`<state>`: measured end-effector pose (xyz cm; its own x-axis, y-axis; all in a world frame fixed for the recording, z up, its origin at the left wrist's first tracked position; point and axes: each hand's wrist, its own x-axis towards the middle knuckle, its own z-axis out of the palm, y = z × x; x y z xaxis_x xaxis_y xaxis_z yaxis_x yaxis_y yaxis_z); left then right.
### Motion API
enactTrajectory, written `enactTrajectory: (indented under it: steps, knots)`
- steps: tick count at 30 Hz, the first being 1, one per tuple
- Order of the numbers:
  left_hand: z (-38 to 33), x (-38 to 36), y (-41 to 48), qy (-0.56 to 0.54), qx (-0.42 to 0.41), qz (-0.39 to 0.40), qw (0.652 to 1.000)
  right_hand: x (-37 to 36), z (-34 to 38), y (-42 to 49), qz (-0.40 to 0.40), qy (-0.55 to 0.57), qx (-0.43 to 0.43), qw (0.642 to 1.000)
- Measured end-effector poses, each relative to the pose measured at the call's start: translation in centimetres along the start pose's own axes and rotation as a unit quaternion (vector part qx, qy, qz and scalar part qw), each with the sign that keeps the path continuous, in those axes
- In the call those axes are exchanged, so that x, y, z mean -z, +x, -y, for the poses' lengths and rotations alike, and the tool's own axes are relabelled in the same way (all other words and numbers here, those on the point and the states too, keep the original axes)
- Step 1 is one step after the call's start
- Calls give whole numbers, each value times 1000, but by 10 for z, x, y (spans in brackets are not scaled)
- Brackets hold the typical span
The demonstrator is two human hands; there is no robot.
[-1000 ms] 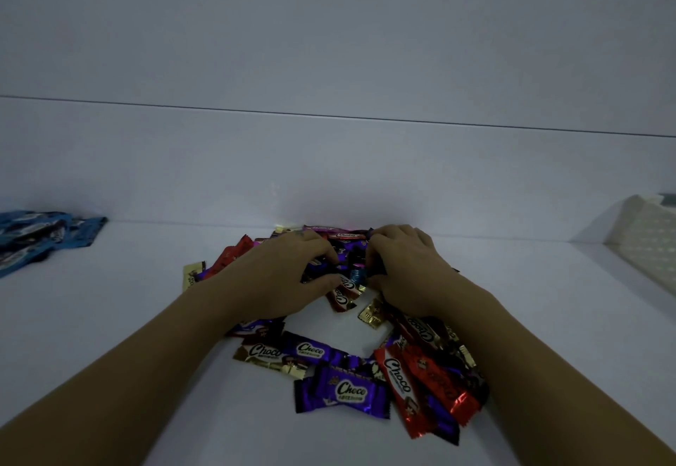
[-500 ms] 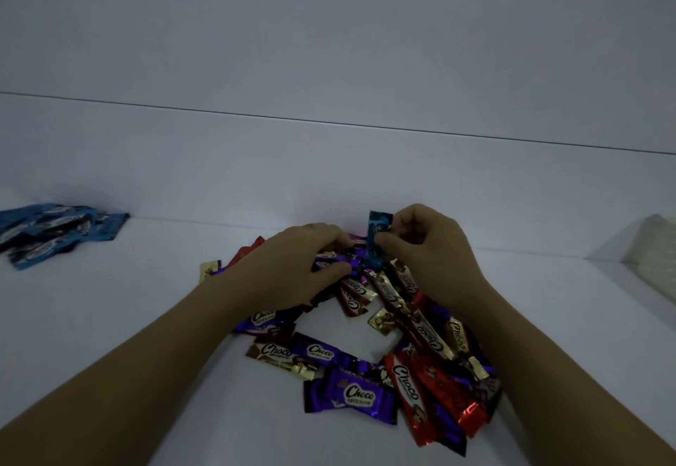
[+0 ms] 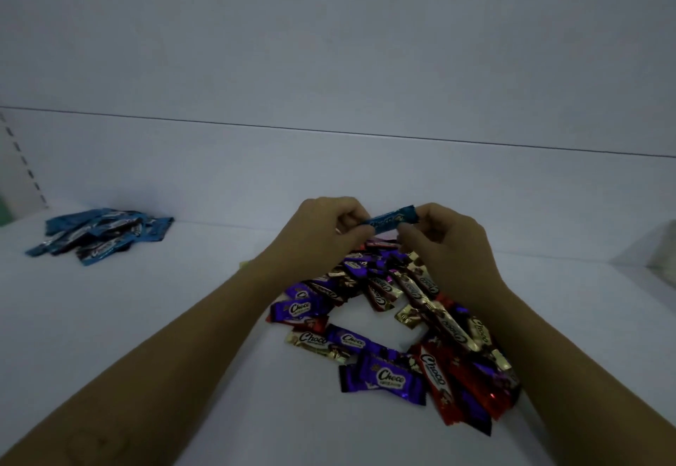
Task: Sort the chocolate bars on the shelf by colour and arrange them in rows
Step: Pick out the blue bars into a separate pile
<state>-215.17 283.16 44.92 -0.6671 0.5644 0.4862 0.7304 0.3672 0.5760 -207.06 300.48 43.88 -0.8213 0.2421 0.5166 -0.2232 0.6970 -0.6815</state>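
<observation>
Dim white shelf: left hand and right hand each pinch one end of a blue chocolate bar just above the far edge of the mixed pile. The sorted blue heap lies well to that pile's left. The foil wrapper looks light, crinkly and slick, so it is likely best held at the crimped ends; its print is blurred, and the pile's bars under the right forearm are hidden.

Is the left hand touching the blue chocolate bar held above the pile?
Touching. In the head view the left hand pinches one end of the blue chocolate bar; the right hand pinches the other end.
</observation>
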Motion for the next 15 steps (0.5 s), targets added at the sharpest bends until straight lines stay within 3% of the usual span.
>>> enactTrajectory:
  steps: [9, 15]
  knots:
    - [46, 61, -25, 63, 55, 19, 996, -4, 30, -2, 57, -104, 32, 992]
    - [92, 114, -47, 102, 86, 53, 990, -72, 86, 5, 266, -232, 23, 935]
